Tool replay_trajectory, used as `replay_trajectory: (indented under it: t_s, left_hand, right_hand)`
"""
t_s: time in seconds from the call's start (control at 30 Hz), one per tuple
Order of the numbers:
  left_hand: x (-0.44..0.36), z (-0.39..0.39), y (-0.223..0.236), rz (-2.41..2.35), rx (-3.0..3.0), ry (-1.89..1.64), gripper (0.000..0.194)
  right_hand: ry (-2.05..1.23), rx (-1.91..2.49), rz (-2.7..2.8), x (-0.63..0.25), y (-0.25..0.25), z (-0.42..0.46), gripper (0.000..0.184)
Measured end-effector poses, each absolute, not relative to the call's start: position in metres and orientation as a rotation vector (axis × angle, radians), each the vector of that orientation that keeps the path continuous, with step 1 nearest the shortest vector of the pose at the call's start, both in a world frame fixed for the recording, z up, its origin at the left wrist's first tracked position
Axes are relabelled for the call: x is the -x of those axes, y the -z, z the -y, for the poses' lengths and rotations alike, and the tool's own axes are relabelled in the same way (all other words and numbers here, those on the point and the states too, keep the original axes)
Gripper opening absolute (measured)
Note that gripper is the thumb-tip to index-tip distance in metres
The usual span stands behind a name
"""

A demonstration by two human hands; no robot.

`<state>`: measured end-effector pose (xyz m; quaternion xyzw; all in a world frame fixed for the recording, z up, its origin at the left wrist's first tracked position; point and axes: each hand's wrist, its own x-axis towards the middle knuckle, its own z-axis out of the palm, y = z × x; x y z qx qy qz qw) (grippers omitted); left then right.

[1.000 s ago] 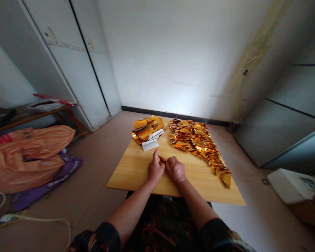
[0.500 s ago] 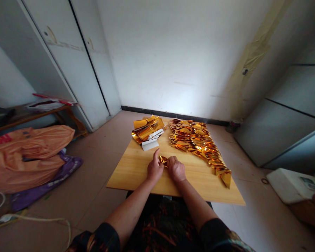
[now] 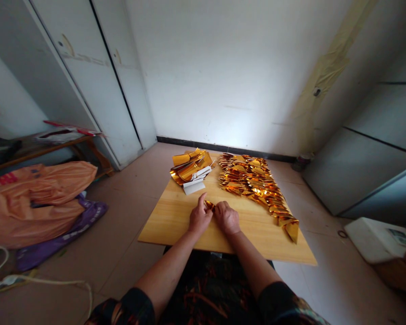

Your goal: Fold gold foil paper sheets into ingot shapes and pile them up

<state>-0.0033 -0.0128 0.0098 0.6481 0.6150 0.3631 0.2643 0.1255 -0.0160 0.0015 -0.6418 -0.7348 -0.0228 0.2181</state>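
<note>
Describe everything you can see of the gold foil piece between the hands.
The gold foil piece is small, shiny and metallic-looking, with bright highlights and darker patches. It looks folded, but much of it is hidden, so its full shape cannot be told. It is held between the left hand and right hand, over the wooden board; whether it touches the board is unclear.

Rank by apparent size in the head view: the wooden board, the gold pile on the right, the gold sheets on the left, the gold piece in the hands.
1. Wooden board
2. Gold pile
3. Gold sheets
4. Gold piece, partly hidden
</note>
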Motion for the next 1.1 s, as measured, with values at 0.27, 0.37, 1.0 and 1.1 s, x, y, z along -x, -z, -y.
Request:
replay_trajectory:
  t_s: [0.27,0.37,1.0,1.1]
  left_hand:
    - [0.006,0.011,-0.011,-1.637,-1.704,-1.093,0.057]
    - [0.008,0.008,-0.01,-1.644,-1.668,-1.149,0.052]
    - [0.008,0.012,-0.013,-1.751,-1.718,-0.933,0.067]
    - [0.007,0.011,-0.013,-1.788,-1.695,-0.946,0.067]
  right_hand:
    - [0.102,1.734,2.045,-0.125,0.0,0.017,0.022]
    - [0.128,1.716,2.077,-0.125,-0.001,0.017,0.022]
    - [0.1,1.606,2.146,-0.125,-0.011,0.021,0.017]
    - [0.078,1.506,2.168,-0.126,-0.012,0.022,0.016]
